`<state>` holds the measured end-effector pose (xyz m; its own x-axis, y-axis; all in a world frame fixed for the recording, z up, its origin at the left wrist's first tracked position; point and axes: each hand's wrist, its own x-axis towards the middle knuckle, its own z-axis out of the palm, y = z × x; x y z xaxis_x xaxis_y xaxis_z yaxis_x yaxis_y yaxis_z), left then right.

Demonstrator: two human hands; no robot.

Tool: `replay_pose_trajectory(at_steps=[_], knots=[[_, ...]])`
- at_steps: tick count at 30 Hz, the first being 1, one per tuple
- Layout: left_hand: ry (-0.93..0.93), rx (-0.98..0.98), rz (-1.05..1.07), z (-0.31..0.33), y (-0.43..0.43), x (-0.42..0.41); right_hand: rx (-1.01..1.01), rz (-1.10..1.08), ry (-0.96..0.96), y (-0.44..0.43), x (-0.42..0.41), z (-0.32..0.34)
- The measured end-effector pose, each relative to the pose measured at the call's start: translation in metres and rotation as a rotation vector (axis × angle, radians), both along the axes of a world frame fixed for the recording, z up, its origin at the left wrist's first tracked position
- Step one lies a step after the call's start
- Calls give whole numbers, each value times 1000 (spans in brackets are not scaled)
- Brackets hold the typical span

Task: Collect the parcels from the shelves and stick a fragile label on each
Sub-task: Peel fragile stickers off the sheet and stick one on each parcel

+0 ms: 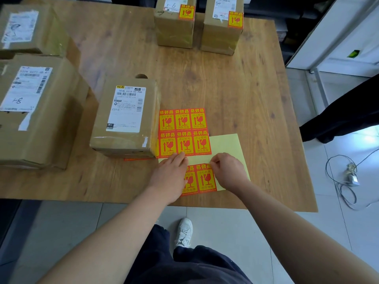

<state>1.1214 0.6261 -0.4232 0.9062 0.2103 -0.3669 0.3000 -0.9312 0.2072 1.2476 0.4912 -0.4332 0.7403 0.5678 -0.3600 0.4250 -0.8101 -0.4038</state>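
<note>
Five parcels stand on the wooden table (pixel 235 89), and both hands work at its near edge over a label sheet (pixel 225 144) of red-and-yellow fragile stickers on pale yellow backing. The left hand (pixel 172 175) lies flat on the sheet, fingers straight and together, pressing it down below the middle row of stickers. The right hand (pixel 227 171), just beside it, pinches with thumb and forefinger the top corner of a fragile label (pixel 206 179) in the bottom row (whether that corner has lifted off the backing I cannot tell). Just beyond the left hand and a little to its left sits the small parcel (pixel 127 117), a brown box with a white shipping slip on top, covering the sheet's left edge. Further left of the hands stands the large parcel (pixel 34 111), and beyond it the corner parcel (pixel 26 29), both with white slips. Well beyond the hands, at the table's far edge, the first far parcel (pixel 175 27) and the second far parcel (pixel 222 31) stand side by side, each with a fragile sticker on top.
</note>
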Motion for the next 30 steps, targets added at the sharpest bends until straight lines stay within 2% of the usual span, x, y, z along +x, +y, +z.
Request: replay_pose_trajectory(at_steps=[3,7,11,16,25,28,30], knots=[[0,0,-2,0,0,0,87,-15,100,-9,0,0],[-7,2,-5,0,0,-1,164,-74,111,-12,-5,-5],[-8,9,-16,0,1,-3,170,-132,79,-7,-5,-7],[4,10,-34,-2,3,-4,137,-96,90,-5,-2,-2],[32,22,-45,-3,3,-5,149,-24,448,-41,13,28],[49,38,-56,-3,3,-5,141,-54,487,-50,18,35],[62,48,-57,-2,2,-4,205,-118,504,-56,21,42]])
